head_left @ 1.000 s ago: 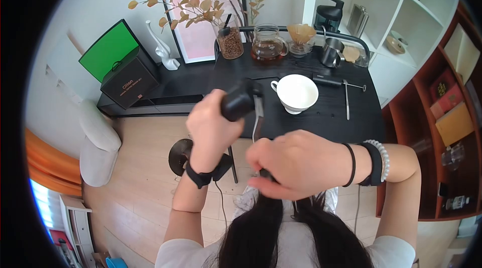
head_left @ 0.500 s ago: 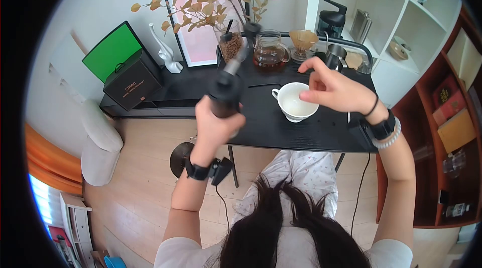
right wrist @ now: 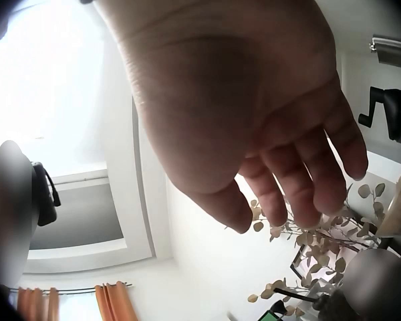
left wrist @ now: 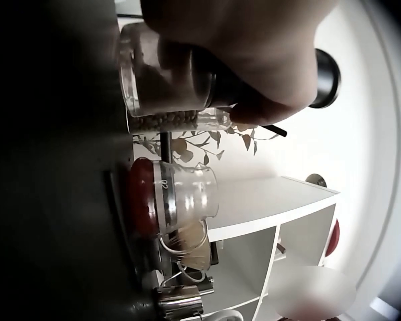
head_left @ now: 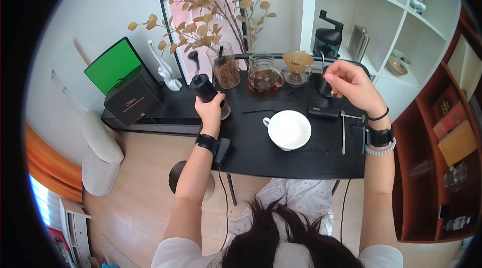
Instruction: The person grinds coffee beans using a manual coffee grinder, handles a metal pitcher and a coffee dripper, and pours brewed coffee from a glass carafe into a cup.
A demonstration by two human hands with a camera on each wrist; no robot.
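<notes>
My left hand (head_left: pixel 210 113) grips a hand coffee grinder (head_left: pixel 202 87) by its black body, near the left end of the black table. The crank points away from me. In the left wrist view, the grinder's clear lower chamber (left wrist: pixel 167 73) is close to the dark tabletop. My right hand (head_left: pixel 351 87) hovers at the table's right side, overlapping the steel pitcher (head_left: pixel 325 86) in the head view. Its fingers (right wrist: pixel 274 190) are loosely bent and hold nothing. Between the hands stands a white cup (head_left: pixel 289 130), its handle to the left.
Along the back stand a jar of coffee beans (head_left: pixel 227 73), a glass pot (head_left: pixel 263 74) of brown liquid and a dripper (head_left: pixel 297 64) with a paper filter. A black milk frother (head_left: pixel 324 112) and a thin metal stick (head_left: pixel 343 135) lie right of the cup.
My right hand has let go of the grinder's crank and moved forward and right, past the cup to the pitcher. My left hand has carried the grinder forward and left, to the table's left end.
</notes>
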